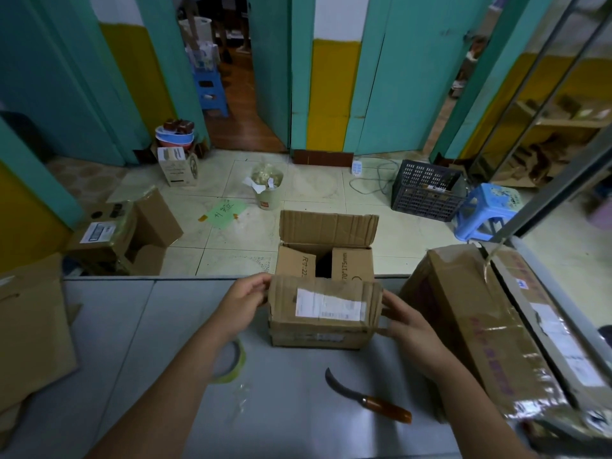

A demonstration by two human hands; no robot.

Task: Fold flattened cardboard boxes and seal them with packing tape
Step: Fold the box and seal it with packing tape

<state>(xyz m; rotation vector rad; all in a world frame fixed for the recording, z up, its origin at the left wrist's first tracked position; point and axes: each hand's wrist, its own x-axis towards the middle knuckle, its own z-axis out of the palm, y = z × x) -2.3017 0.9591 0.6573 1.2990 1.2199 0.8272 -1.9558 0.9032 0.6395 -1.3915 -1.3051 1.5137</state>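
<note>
A small brown cardboard box (318, 336) stands on the grey table (165, 342) near its far edge. Its far flap stands up, the two side flaps lie folded in, and the near flap with a white shipping label hangs toward me. My left hand (243, 301) pinches the near flap's left edge. My right hand (405, 321) grips the flap's right edge, fingers curled round it. A roll of packing tape (231, 364) lies on the table under my left forearm, partly hidden.
A curved knife with a wooden handle (367, 397) lies on the table in front of the box. A large taped carton (490, 329) fills the right side, flat cardboard (29, 329) the left. Beyond the table: boxes, a bin, a crate and a blue stool on the floor.
</note>
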